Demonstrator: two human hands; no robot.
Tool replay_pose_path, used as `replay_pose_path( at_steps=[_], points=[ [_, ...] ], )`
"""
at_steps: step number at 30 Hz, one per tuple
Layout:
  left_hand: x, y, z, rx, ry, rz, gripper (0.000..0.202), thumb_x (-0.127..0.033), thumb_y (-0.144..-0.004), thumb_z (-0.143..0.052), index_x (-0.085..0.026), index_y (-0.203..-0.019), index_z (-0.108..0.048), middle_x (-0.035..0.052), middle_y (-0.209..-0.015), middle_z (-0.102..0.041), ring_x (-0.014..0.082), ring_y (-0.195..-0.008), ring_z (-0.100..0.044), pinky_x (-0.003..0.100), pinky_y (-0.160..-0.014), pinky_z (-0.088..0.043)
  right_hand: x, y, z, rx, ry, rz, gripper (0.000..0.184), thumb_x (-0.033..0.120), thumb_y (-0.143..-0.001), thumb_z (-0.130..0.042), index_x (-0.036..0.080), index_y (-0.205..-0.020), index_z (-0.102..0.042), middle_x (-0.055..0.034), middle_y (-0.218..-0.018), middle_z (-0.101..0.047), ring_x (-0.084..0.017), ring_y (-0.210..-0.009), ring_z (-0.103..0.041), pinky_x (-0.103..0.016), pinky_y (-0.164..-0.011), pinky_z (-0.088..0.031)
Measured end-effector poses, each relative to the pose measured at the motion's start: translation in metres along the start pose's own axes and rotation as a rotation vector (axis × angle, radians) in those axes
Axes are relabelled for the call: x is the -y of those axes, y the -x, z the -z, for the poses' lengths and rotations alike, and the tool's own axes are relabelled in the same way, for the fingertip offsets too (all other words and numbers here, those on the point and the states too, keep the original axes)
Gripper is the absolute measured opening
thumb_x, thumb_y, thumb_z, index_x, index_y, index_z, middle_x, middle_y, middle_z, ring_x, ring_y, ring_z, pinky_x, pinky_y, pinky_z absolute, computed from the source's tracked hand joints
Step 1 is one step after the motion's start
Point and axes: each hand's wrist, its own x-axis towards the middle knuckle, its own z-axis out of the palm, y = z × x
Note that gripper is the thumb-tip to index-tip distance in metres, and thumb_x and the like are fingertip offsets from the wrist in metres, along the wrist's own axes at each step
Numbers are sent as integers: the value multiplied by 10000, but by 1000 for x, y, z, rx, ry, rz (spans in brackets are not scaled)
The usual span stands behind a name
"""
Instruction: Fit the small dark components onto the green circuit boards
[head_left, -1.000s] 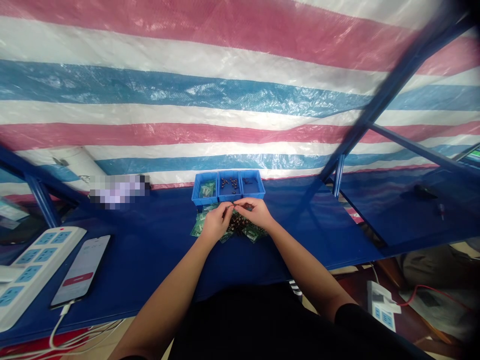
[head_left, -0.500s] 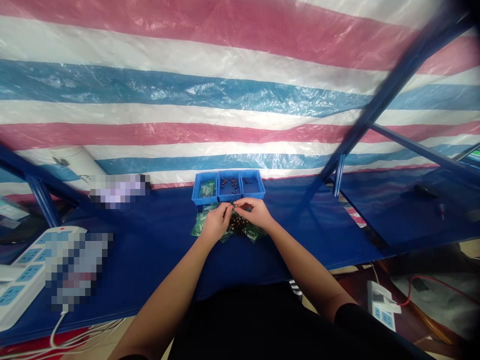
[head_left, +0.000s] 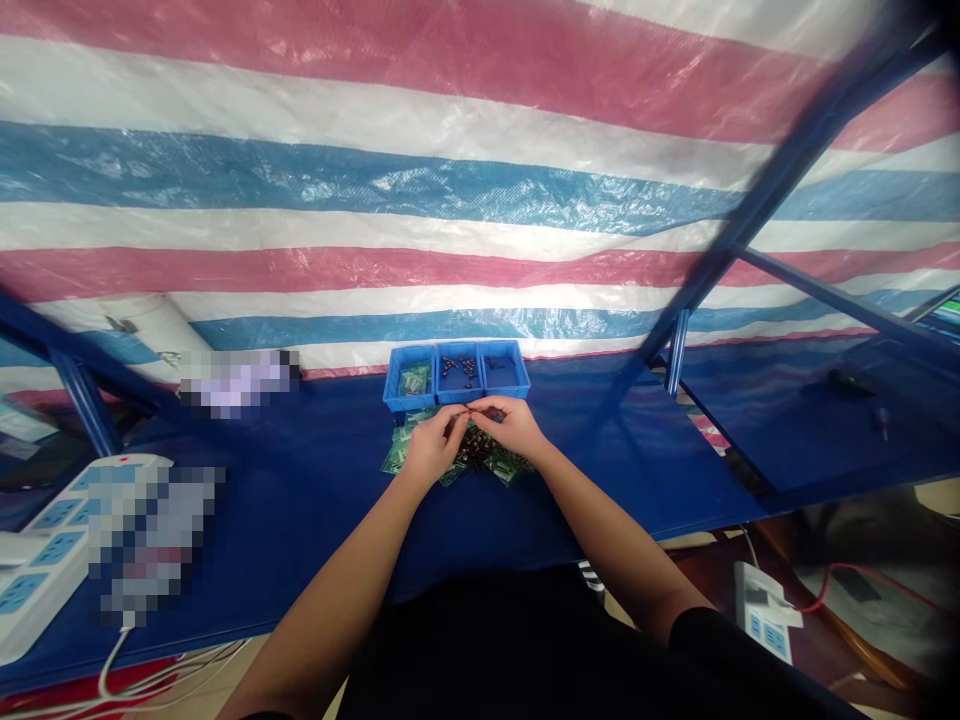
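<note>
My left hand [head_left: 436, 442] and my right hand [head_left: 510, 424] meet fingertip to fingertip, both closed in a pinch. Between them is a small dark piece, too tiny to make out. Under and around the hands lie a pile of small dark metallic parts [head_left: 474, 448] and several green packets or boards [head_left: 504, 465]. Just beyond stand three joined blue bins: the left bin [head_left: 390, 385] holds green pieces, the middle bin [head_left: 457, 394] has several small dark parts, and the right bin [head_left: 517, 388] has a few.
A white power strip [head_left: 45, 560] and a blurred-out object with a white cable lie on the blue table [head_left: 300, 480] at left. Blue metal frame bars [head_left: 720, 260] rise at right before a striped plastic sheet [head_left: 450, 180]. Another power strip [head_left: 765, 615] sits low at right.
The fingertips have drawn slightly closer together around the small piece. The bins and the pile look the same.
</note>
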Motion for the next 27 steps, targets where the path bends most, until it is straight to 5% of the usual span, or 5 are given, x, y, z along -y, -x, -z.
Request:
replay_pose_path(
  at_steps=[6, 12, 21, 27],
  points=[
    [2, -1, -1, 8, -2, -47, 337, -403, -937, -446, -224, -1163, -621, 26, -865, -713, 130, -649, -634, 231, -632, -494, -7, -2, -2, -6, -141, -69, 311, 395, -769, -668, 179, -984, -730, -77, -942, -736, -183, -805, -678, -330, -767, -549],
    [5, -2, -2, -30, -21, -63, 314, -378, -939, -449, -236, -1141, -644, 38, -1103, -698, 178, -887, -679, 272, -781, -531, -9, -3, -3, 27, -198, -95, 331, 437, -740, -695, 175, -938, -737, -77, -935, -734, -196, -832, -675, -340, -781, -544],
    [3, -2, -1, 1, -23, -83, 299, -355, -957, -420, -245, -1154, -617, 20, -1103, -695, 167, -899, -677, 258, -794, -514, 2, -3, 4, 87, -137, -80, 323, 458, -816, -609, 162, -854, -734, -49, -796, -718, -161, -716, -638, -286, -693, -512],
    [4, 0, -2, 3, -19, -46, 291, -367, -961, -408, -237, -1139, -597, 20, -1007, -708, 146, -798, -674, 231, -719, -494, -2, -5, -1, 46, -215, -135, 325, 456, -741, -691, 171, -896, -716, -51, -829, -712, -165, -723, -645, -280, -651, -519]
  ],
)
